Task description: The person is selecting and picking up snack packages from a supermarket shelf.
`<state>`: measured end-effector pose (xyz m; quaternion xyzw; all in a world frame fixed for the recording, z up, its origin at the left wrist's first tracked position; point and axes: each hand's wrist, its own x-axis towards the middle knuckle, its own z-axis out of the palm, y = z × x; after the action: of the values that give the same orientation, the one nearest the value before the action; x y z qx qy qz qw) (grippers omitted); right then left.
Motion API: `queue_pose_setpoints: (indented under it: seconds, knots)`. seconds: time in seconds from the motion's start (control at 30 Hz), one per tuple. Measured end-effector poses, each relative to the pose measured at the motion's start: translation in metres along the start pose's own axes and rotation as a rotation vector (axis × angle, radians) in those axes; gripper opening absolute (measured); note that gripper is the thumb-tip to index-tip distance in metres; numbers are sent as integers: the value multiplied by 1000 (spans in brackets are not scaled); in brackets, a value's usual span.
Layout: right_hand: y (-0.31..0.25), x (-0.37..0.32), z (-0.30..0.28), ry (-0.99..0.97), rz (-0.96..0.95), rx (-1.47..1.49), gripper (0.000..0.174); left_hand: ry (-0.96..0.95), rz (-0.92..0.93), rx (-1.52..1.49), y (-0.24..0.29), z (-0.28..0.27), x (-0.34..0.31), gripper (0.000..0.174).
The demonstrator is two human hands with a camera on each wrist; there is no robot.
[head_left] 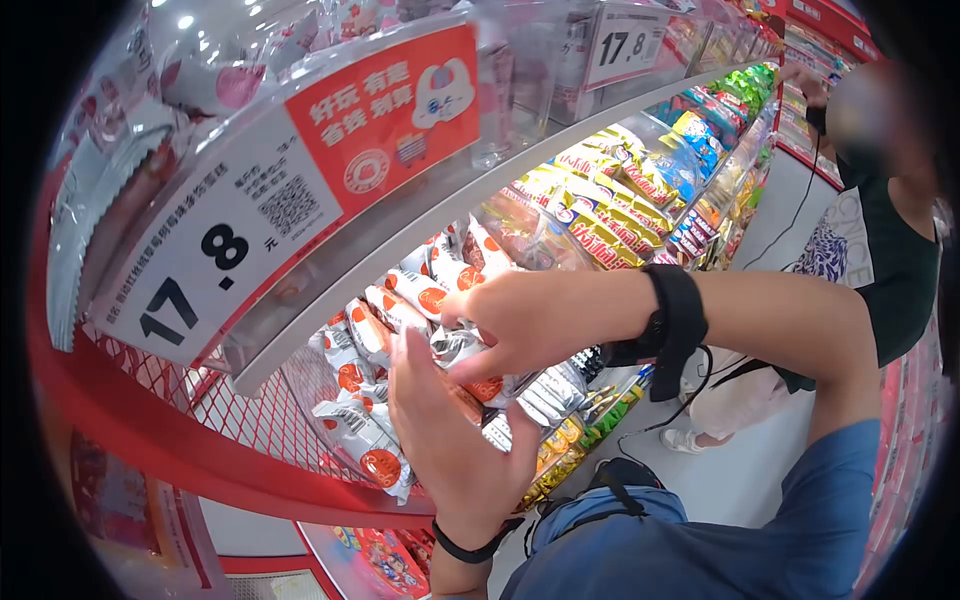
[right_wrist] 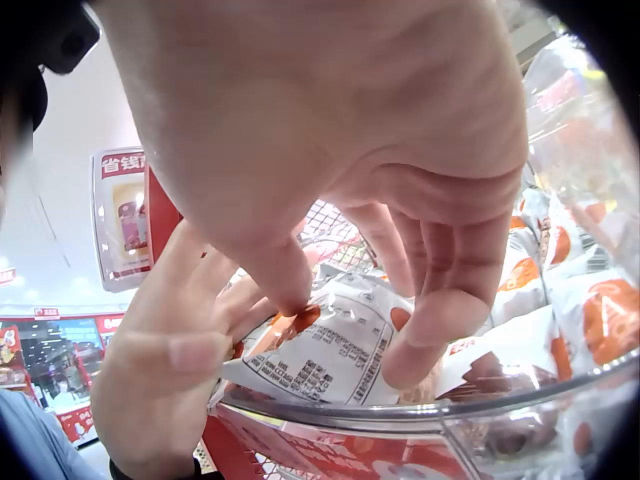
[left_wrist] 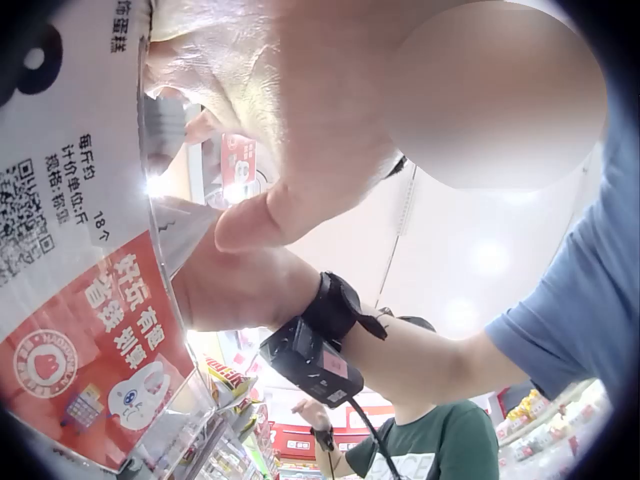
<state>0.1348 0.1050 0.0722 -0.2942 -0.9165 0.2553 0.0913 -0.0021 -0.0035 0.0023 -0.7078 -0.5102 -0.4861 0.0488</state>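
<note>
The price tag (head_left: 200, 280) and farther tag (head_left: 625, 48) read "17.8".

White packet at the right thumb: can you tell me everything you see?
The white packet looks like crinkly plastic, with small dark print and orange patches. It sits slanted just behind the bin's clear rim, print facing the camera. The right hand holds it with thumb and curled fingers; the left hand is close.

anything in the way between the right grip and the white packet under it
Nothing visible: in the right wrist view, the right grip has thumb and fingers at the white packet itself. The left grip is close beside it and the clear bin rim runs below it in view, neither in between.
</note>
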Motion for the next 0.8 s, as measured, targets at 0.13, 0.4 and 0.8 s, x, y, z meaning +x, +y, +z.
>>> queue_pose_setpoints:
  seconds: [0.13,0.4,0.8]
  knots:
    - [-3,13,7,-11,-58,-47,55,72,-58,-103,2,-4,-3,82]
    - [8,-8,-26,179,13,-14,44,0,-32,222,2,-1,0,46]
    - [32,-50,-49,419,-122,-108,48,-178,46,665,35,-5,26,26]
